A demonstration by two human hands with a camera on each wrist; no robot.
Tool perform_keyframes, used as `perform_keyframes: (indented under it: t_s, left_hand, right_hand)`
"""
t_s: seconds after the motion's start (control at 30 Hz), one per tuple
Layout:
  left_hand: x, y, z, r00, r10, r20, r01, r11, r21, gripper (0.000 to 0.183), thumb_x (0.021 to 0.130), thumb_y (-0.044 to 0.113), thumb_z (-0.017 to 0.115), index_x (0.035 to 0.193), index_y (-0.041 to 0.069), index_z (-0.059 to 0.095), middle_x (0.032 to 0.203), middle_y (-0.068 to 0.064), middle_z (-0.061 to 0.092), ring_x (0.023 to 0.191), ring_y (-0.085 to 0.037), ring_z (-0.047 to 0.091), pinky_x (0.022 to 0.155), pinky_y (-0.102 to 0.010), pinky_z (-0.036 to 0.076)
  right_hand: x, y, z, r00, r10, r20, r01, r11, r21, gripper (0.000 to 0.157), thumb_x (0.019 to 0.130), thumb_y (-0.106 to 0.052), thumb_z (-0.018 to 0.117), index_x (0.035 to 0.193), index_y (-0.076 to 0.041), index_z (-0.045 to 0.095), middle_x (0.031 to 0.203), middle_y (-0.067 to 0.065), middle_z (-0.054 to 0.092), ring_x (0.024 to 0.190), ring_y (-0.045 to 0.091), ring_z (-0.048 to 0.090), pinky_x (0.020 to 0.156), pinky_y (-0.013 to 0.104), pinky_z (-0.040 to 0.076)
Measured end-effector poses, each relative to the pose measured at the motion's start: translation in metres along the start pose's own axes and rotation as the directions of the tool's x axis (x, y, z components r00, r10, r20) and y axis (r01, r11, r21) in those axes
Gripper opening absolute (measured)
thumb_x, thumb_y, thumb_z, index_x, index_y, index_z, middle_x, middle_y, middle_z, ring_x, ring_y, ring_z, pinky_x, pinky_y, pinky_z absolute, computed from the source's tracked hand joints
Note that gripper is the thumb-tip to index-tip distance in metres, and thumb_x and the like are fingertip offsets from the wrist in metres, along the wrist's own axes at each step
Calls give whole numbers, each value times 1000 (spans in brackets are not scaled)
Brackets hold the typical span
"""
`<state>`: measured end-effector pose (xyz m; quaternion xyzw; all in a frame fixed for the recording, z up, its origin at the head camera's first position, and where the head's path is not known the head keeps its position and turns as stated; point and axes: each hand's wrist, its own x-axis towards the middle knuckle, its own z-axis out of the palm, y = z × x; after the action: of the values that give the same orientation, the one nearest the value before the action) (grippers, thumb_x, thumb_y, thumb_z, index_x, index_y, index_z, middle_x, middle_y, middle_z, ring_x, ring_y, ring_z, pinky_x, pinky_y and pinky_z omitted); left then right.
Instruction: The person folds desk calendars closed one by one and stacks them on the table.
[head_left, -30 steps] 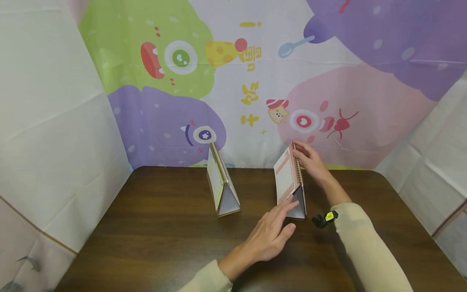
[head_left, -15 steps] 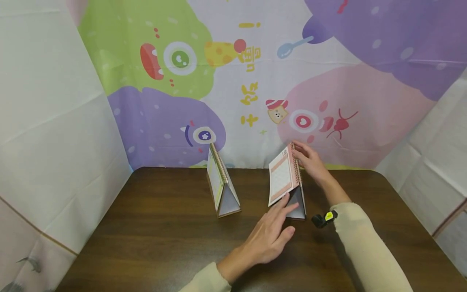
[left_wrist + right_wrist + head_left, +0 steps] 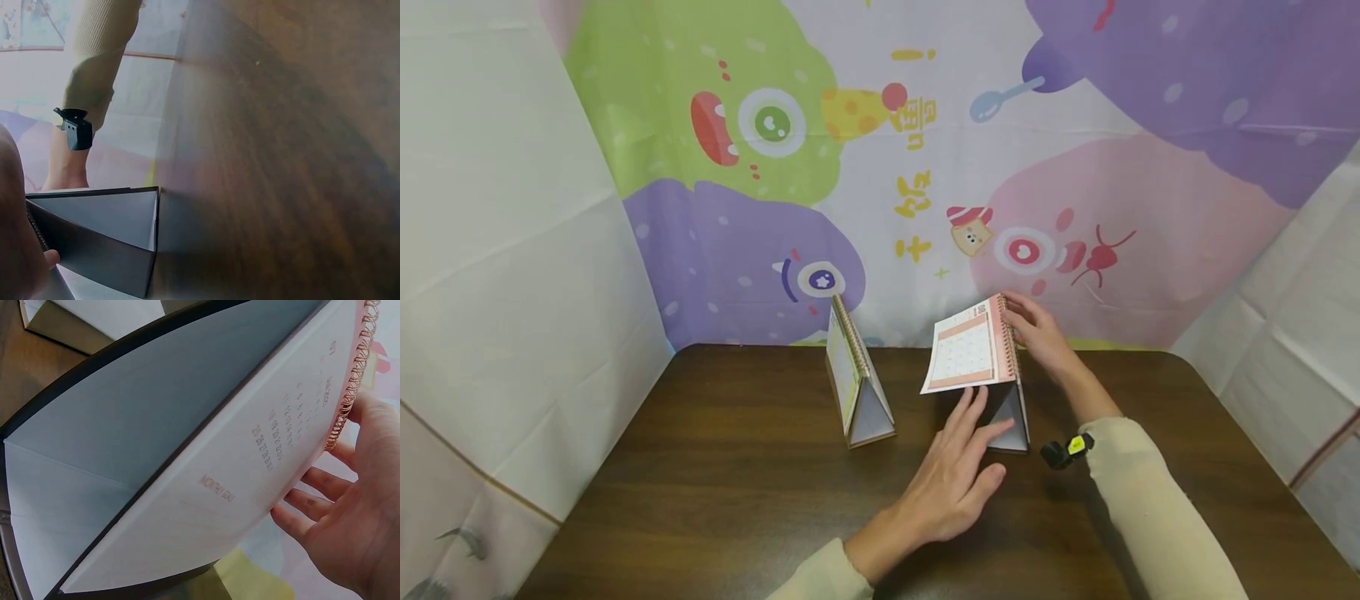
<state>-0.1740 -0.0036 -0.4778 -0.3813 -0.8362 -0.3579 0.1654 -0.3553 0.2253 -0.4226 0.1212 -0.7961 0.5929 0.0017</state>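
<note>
"Where do you have the pink calendar?"
"I see it standing tent-like toward the back of the brown table, right of centre, its front page jutting out leftward."
"And the hands?"
"The right hand grasps it at the far end of the spiral. The left hand grips nothing: fingers straight, tips at the page's near edge. I can't tell how firmly they press."
"What's around it on your side?"
"A green calendar stands to the left, apart from that page. I've a black camera by the right sleeve, and cartoon cloth behind the table."
</note>
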Motion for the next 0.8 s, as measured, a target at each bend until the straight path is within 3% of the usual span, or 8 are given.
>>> perform_keyframes:
  t_s: [0.13,0.27,0.53,0.67,0.8]
  left_hand:
    - [1,0,0,1000,-15,-6,15,1000,15,68,121,57,18,165,19,54,189,-19,23,178,-43,18,118,-77,50]
    - [2,2,1,999,-13,-30,14,999,34,61,122,52,25,163,19,55,188,-19,26,178,-43,20,119,-70,52]
    - [4,2,3,990,-1,-141,12,997,78,64,122,52,23,162,14,54,181,-21,41,172,-40,35,114,-59,57]
    - [5,1,3,980,-11,-201,33,994,108,52,121,40,38,161,12,56,175,-21,49,167,-41,42,111,-57,57]
    - [7,1,2,971,-84,-224,105,991,83,54,113,29,51,164,10,53,173,-23,51,166,-42,44,115,-62,56]
  right_hand:
    - [0,1,0,1000,1,2,-1,1000,8,65,119,-26,53,177,-4,32,182,32,33,168,50,36,135,73,34]
    - [1,2,0,1000,2,6,-2,1000,11,66,119,-26,52,177,-3,30,182,32,32,167,50,37,134,72,34]
    - [0,1,0,1000,0,5,0,1000,13,65,119,-28,52,176,-4,33,181,32,34,166,49,39,134,71,36]
    - [0,1,-1,1000,-3,5,3,1000,8,65,119,-29,52,176,-4,33,181,32,34,167,50,38,134,71,36]
    - [0,2,-1,1000,-2,2,2,1000,6,65,119,-29,53,176,-4,34,181,31,35,166,50,40,134,71,36]
